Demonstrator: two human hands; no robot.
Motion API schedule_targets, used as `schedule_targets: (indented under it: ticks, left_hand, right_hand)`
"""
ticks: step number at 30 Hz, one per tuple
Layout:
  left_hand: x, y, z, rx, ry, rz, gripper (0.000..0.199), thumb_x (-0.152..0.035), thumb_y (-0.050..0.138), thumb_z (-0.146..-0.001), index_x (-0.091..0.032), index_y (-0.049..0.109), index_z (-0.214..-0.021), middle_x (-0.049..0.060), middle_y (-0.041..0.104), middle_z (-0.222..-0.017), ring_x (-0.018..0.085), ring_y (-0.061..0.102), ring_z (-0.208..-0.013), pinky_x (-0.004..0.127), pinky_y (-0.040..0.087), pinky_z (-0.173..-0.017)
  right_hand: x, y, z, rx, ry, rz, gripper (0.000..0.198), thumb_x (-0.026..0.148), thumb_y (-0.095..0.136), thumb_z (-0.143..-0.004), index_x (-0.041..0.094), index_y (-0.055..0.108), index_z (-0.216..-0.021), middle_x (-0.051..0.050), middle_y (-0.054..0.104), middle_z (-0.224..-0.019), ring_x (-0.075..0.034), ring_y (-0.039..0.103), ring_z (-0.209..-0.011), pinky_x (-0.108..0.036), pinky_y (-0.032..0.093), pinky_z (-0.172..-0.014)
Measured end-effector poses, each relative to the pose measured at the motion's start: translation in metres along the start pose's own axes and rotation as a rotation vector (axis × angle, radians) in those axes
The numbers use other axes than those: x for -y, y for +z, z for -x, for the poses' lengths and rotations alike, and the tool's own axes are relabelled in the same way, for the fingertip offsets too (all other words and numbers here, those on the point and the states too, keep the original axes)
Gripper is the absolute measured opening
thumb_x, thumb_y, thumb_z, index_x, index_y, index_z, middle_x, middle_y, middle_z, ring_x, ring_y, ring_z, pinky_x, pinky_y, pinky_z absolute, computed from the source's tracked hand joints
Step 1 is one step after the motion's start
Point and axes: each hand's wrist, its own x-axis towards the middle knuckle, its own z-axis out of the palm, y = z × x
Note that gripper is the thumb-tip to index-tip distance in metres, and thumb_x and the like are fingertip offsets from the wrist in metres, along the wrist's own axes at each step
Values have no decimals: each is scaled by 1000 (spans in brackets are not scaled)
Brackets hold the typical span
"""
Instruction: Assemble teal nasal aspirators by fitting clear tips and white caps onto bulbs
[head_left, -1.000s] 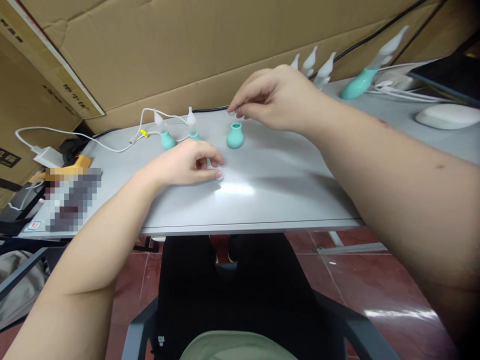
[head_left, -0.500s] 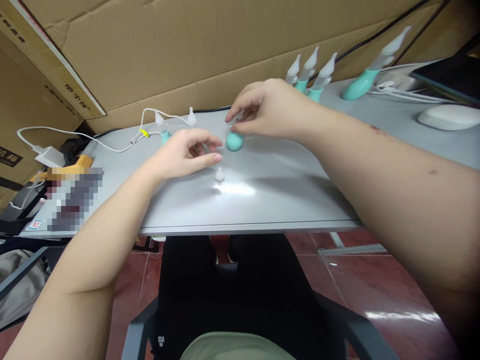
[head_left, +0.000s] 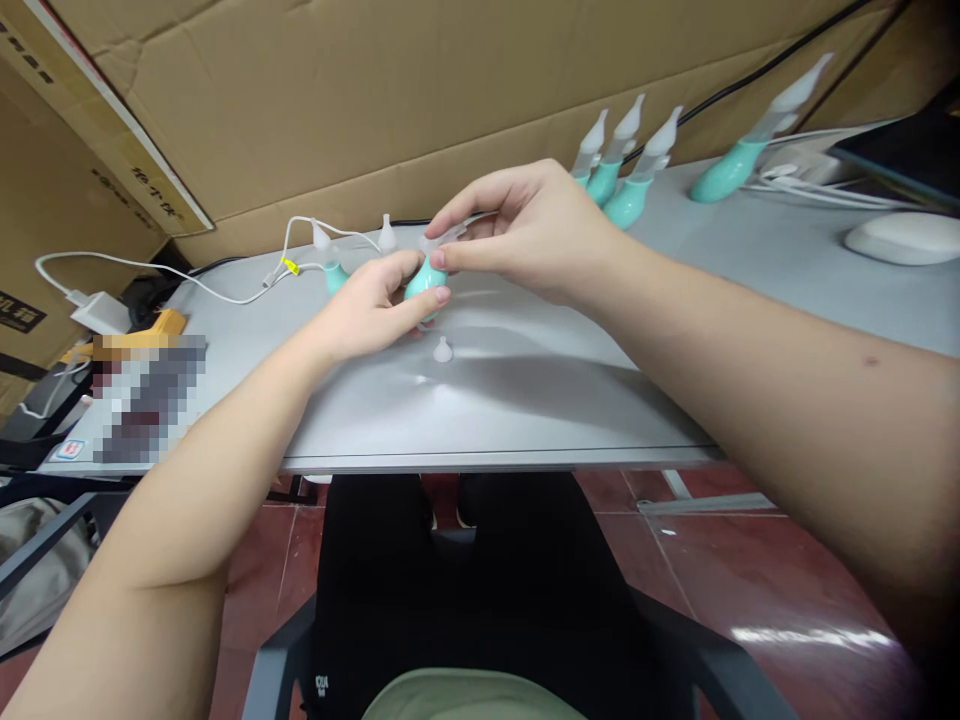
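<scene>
Between my two hands is a teal bulb nasal aspirator (head_left: pixel 426 283), tilted, its clear upper part mostly behind my right fingers. My left hand (head_left: pixel 386 305) wraps round the teal bulb, thumb in front. At the bulb's neck my right hand (head_left: pixel 517 225) pinches with thumb and forefinger. A small white translucent tip (head_left: pixel 443 349) stands on the table just in front of my left hand. Behind the left hand are another teal aspirator (head_left: pixel 335 275) with a white tip and a loose white tip (head_left: pixel 387 235).
Several assembled aspirators (head_left: pixel 630 200) stand beyond my right hand, and one more (head_left: pixel 731 170) leans farther right. A white mouse (head_left: pixel 904 238) lies at the right. On the left are a white cable with a charger (head_left: pixel 101 313) and a yellow object (head_left: pixel 166 325). Cardboard (head_left: pixel 360 110) backs the grey table (head_left: pixel 450 420).
The right hand has brought the teal aspirator leftward to the left hand. My left fingers have closed round its bulb.
</scene>
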Motion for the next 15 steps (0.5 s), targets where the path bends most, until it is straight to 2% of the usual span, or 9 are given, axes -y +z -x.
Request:
schedule_targets:
  ticks: [3,5,9,15]
  left_hand:
    - [-12,0,1,13,-86,35,33,-48,66,-107,-16,63,-108,2,62,-95,6,63,-80,23,69,-72]
    - [-19,-2,2,-3,-104,40,25,-40,61,-107,-15,64,-109,1,60,-94,4,61,-74,21,65,-67]
    - [-25,-4,2,-36,-96,53,22,-35,59,-105,-14,65,-110,0,59,-91,3,58,-69,19,59,-61]
    - [-18,-9,3,-83,-64,-24,27,-41,60,-104,-15,66,-107,-1,61,-86,2,56,-61,20,49,-59]
  right_hand:
    - [-2,-2,-1,-1,-10,-64,34,-8,85,-93,25,91,-87,1,83,-85,-17,78,-76,-33,70,-82]
    - [-1,-7,-2,2,-16,-78,28,1,92,-95,29,92,-91,1,82,-84,-20,80,-79,-34,73,-83]
    - [6,-15,0,10,2,-34,25,20,111,-88,34,93,-97,2,82,-86,-24,80,-81,-37,74,-84]
    - [8,-14,1,68,43,-54,21,10,106,-89,24,91,-94,-3,86,-93,-21,82,-82,-33,72,-85]
